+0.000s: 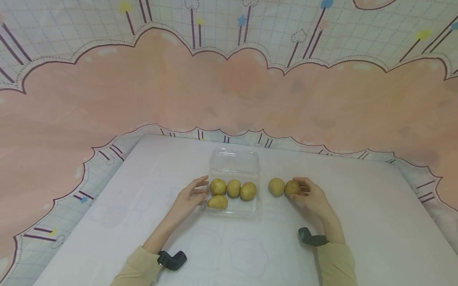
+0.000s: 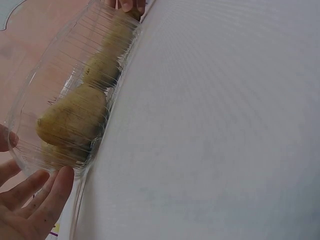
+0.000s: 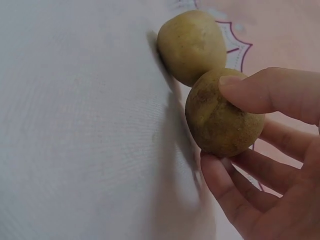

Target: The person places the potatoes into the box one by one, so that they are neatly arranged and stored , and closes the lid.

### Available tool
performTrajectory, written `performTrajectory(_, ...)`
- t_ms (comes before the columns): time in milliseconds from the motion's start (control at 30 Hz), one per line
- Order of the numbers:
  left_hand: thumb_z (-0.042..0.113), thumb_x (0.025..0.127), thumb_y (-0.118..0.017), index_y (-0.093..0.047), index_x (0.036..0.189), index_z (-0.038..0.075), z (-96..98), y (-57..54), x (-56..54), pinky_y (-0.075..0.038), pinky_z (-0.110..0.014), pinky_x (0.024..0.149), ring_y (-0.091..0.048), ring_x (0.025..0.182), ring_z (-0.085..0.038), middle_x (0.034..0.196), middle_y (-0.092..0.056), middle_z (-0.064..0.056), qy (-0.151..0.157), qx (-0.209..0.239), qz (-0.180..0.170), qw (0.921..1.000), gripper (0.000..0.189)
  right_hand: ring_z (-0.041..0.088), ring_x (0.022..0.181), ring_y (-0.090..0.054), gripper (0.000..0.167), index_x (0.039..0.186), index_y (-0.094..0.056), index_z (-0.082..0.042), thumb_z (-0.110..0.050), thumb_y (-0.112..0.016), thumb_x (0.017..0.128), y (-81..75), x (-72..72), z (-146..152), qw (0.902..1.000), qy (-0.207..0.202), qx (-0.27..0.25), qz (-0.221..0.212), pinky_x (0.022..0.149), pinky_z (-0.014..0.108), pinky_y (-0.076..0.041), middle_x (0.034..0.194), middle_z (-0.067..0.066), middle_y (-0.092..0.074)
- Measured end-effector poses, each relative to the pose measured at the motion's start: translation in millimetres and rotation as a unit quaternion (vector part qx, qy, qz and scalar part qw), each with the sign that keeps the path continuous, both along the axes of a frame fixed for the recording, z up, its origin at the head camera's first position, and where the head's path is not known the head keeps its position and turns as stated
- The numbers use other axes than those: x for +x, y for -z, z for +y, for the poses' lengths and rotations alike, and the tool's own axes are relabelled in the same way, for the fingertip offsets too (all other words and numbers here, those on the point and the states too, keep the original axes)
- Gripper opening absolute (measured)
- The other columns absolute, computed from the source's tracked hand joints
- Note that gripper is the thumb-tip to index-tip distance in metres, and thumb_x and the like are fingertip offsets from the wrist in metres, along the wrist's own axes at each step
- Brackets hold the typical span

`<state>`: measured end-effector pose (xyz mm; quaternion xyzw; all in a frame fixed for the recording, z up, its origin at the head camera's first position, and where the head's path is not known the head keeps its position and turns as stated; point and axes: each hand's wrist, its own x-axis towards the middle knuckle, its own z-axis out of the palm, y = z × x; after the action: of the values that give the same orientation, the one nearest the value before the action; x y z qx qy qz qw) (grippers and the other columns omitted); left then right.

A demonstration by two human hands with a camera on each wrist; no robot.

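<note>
Potato (image 1: 292,190) in the right hand (image 1: 315,201), right of a clear plastic clamshell box (image 1: 241,209).
Thumb and fingers pinch it; second potato (image 1: 276,187) just to its left. Box lid (image 1: 234,162) lies open on the far side; four potatoes (image 1: 233,188) inside, three far, one near left. Left hand (image 1: 189,196) open, fingers loosely extended at box's left edge.
</note>
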<state>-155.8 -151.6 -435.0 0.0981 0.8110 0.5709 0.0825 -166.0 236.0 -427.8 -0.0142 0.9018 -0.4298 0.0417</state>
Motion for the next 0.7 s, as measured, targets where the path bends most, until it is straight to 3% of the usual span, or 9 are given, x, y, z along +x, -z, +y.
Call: performTrajectory(700, 0.008, 0.094, -0.050, -0.038, 0.147, 0.015, -0.1, -2.0, 1.2, -0.055, -0.038, 0.091, -0.048, 0.129, -0.040, 0.146, -0.044, -0.018, -0.004, -0.001, -0.009, 0.9999, 0.054, 0.044, 0.122, -0.051, 0.058, 0.138, -0.046, -0.007, -0.016, -0.069, 0.086, -13.4, 3.9, -2.2, 0.9993, -0.003, -0.037, -0.006, 0.100, 0.055, -0.046, 0.141, 0.026, -0.047)
